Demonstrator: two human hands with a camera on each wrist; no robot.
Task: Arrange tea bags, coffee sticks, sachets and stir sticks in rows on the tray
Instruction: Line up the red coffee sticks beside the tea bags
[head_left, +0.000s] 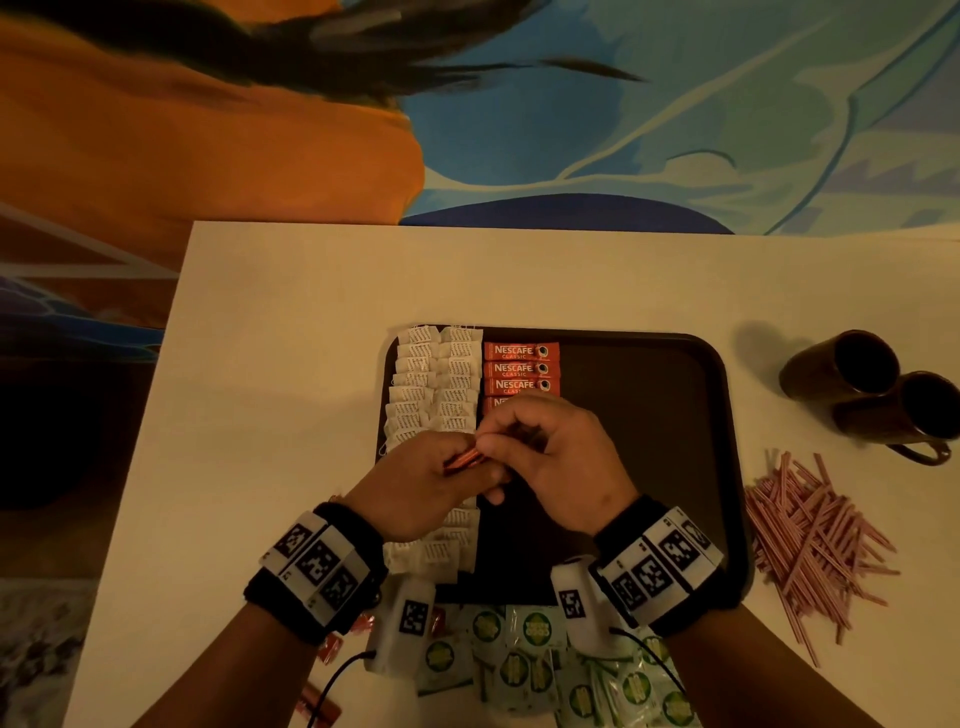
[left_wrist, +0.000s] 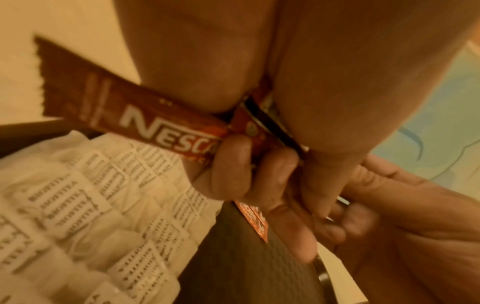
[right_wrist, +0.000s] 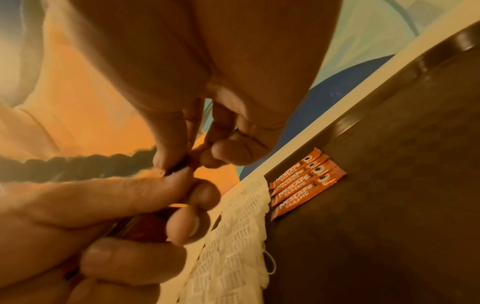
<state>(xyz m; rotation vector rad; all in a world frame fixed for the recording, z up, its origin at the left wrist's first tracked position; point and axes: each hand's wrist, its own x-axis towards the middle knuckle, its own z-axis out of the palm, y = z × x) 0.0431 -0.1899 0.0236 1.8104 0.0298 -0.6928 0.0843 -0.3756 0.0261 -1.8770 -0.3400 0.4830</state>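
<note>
A dark brown tray (head_left: 649, 415) lies mid-table. White tea bags (head_left: 436, 384) fill two columns along its left side. Beside them several red coffee sticks (head_left: 519, 369) lie in a column. My left hand (head_left: 457, 472) grips a bundle of coffee sticks (head_left: 462, 460) above the tray's left part. In the left wrist view its fingers (left_wrist: 231, 162) curl round the bundle (left_wrist: 145, 121). My right hand (head_left: 485, 441) meets it and pinches the end of one stick (right_wrist: 176, 167) between thumb and forefinger. The placed sticks (right_wrist: 303, 183) show beyond.
Green sachets (head_left: 535, 670) lie heaped at the table's front edge, below my wrists. A loose pile of pink stir sticks (head_left: 810, 540) lies right of the tray. Two dark mugs (head_left: 841, 371) lie at the back right. A few red sticks (head_left: 322, 704) sit front left.
</note>
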